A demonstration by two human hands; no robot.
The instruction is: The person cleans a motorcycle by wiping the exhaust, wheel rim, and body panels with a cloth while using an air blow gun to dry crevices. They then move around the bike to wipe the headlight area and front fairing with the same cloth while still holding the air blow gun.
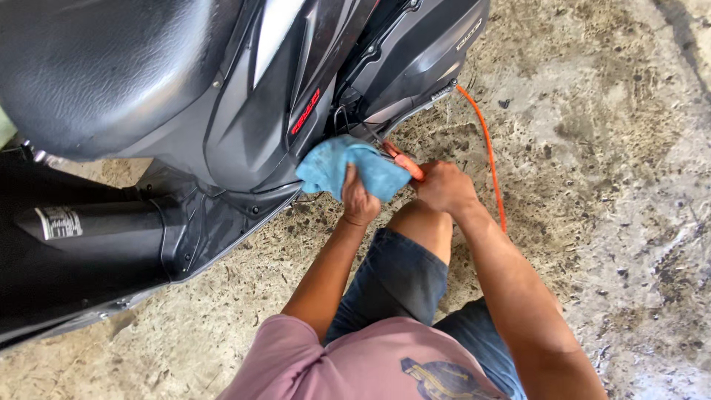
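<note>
Head view, rough concrete floor (592, 185), black scooter (222, 96), left hand (359, 200) clutching blue cloth (352, 167)

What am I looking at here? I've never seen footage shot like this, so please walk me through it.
The single picture comes from a camera worn on a person's head, looking down at their own arms and knees. They crouch on a rough concrete floor beside a dark scooter. The left hand presses a blue cloth against the scooter's lower body panel. The right hand grips an orange-handled tool, apparently fed by the thin orange hose trailing across the floor; its tip is hidden behind the cloth. The scooter's black seat fills the upper left.
</note>
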